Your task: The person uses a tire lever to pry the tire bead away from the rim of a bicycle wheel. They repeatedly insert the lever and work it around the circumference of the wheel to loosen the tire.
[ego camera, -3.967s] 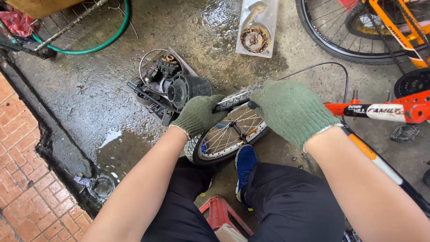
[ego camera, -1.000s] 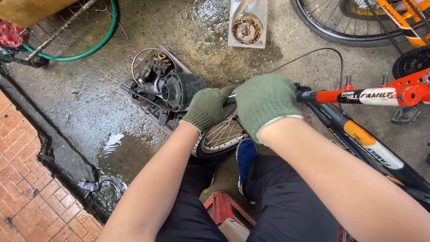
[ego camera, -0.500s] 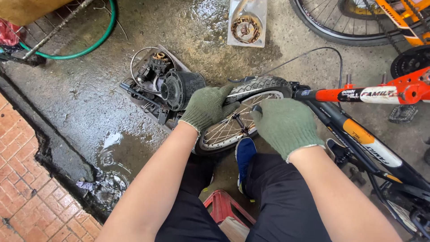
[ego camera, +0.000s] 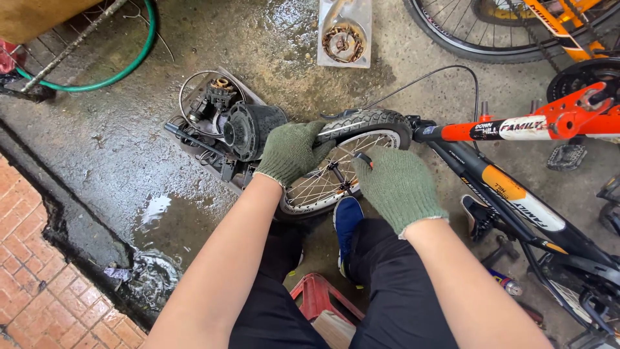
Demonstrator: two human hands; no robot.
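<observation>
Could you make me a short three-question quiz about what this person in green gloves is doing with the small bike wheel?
1. True or false: the left hand rests on the tyre of the small wheel.
2. What does the right hand touch? A) the green hose B) the spokes and hub area of the wheel C) the red stool
3. Fill in: the floor beside the brick edging is ____.

Key:
1. True; its glove lies over the tyre's left side.
2. B; the green hose lies far off at top left, and the red stool is under the person.
3. Wet; a puddle shows on the concrete.
</observation>
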